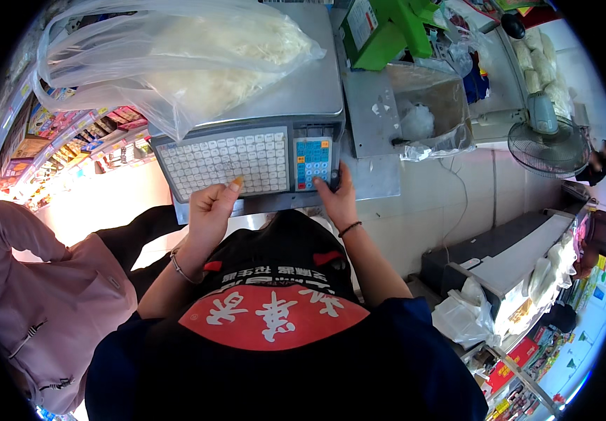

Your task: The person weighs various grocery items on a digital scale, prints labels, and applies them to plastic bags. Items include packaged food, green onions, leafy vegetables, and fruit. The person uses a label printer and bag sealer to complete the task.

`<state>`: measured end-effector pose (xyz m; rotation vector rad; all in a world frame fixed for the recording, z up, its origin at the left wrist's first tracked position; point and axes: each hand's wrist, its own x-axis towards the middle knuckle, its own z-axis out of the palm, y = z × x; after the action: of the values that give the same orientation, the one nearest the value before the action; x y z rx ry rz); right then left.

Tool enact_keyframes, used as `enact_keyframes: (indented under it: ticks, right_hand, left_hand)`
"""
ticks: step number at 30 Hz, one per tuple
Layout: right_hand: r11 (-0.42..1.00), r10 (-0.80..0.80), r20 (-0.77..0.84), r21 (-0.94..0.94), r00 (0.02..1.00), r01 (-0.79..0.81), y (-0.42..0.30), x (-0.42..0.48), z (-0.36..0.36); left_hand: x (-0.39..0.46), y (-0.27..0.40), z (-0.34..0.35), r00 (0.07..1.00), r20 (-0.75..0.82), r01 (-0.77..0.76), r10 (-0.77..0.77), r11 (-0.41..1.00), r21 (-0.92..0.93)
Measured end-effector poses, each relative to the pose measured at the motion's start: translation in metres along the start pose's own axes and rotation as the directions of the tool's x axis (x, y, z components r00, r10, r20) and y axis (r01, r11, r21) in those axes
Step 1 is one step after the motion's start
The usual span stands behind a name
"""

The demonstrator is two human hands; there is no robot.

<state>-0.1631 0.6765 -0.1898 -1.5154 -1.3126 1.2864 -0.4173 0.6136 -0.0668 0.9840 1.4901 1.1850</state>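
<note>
A grey weighing scale (317, 84) with a metal platform stands in front of me. On its platform lies a clear plastic bag (229, 68) of pale, stringy food; its loose handles hang over the left side. My left hand (209, 210) is curled at the lower edge of the white key panel (224, 163), its orange-tipped thumb over the keys. With the thumb on the blue number keypad (313, 152), my right hand (340, 202) has its other fingers along the scale's right side. Neither hand shows a separate object in it.
A green box-like device (379, 34) and a plastic-lined box (442, 105) stand to the right, near a fan (547, 142). At left, a person in a pink top (66, 310) is close to my arm, with stocked shelves (92, 131) beyond. A grey counter (524, 252) is at lower right.
</note>
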Motion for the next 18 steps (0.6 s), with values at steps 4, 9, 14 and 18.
enact_keyframes:
  ticks: [4, 9, 14, 18]
  right_hand:
    - [0.998, -0.003, -0.007, 0.062, 1.0, 0.003, 0.0, 0.002, 0.0]
    - [0.998, 0.027, -0.018, 0.063, 0.999, -0.025, -0.002, 0.004, 0.0]
    - [0.989, 0.13, -0.034, 0.076, 0.991, -0.127, -0.011, 0.011, 0.003]
    - [0.989, 0.012, -0.082, -0.144, 0.997, -0.024, -0.032, 0.016, 0.012]
  left_hand:
    - [0.001, -0.003, -0.003, 1.0, 0.012, 0.027, -0.027, 1.0, -0.015]
    - [0.002, -0.001, -0.001, 0.999, 0.01, 0.032, -0.031, 0.997, -0.067]
    - [0.002, 0.0, 0.001, 0.998, 0.03, 0.052, -0.051, 0.998, -0.022]
    - [0.001, -0.004, -0.004, 0.998, 0.01, 0.055, -0.055, 0.998, -0.032]
